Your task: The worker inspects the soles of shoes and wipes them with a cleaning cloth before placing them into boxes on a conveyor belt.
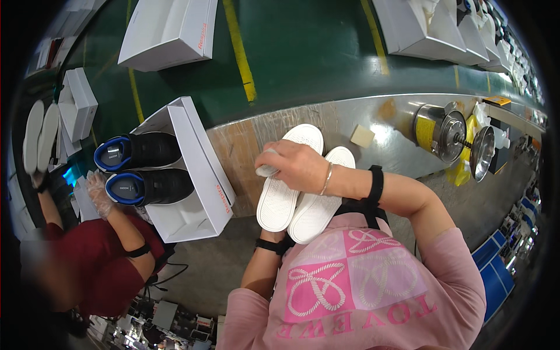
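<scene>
A pair of shoes (277, 204) is turned with its white, patterned soles up, near the front of my body. My left hand (273, 235) is under the soles at their near end and appears to hold the shoes from below; its fingers are hidden. Over the middle of the soles, my right hand (297, 167) is closed around a small whitish pad or folded cloth (267, 170). Its material is hard to make out.
A white box (204, 169) holds black shoes (157, 186) with blue lining. Beside them is a co-worker's gloved hand (99, 194); their other hand holds white-soled shoes (42, 137). A pale block (362, 136) and metal pot (440, 133) are on the bench (344, 116), before a green surface (291, 58).
</scene>
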Motion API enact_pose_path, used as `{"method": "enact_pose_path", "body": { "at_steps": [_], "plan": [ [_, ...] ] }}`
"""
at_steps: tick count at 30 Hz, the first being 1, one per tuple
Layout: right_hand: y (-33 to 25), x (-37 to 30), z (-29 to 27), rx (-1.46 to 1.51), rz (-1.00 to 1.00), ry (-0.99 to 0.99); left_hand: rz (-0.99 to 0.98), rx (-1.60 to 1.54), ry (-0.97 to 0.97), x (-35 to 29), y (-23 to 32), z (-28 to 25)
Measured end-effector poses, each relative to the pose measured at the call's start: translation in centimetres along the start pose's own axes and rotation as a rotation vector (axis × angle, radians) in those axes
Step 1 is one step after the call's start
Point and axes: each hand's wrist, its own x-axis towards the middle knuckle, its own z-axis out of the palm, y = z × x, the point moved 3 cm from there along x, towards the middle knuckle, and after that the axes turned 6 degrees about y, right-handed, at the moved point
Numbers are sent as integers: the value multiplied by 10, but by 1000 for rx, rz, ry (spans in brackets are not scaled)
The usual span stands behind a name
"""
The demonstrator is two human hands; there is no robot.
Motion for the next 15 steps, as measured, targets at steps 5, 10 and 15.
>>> {"method": "enact_pose_path", "body": {
  "at_steps": [5,10,15],
  "plan": [
    [66,-6,-30,-46,330,239,-18,-31,45,-3,-3,-10],
    [71,-37,-51,-24,655,268,86,96,23,-1,-6,-26],
    [18,-76,-29,-22,84,300,53,-1,-3,-5,-1,-13]
  ]
}}
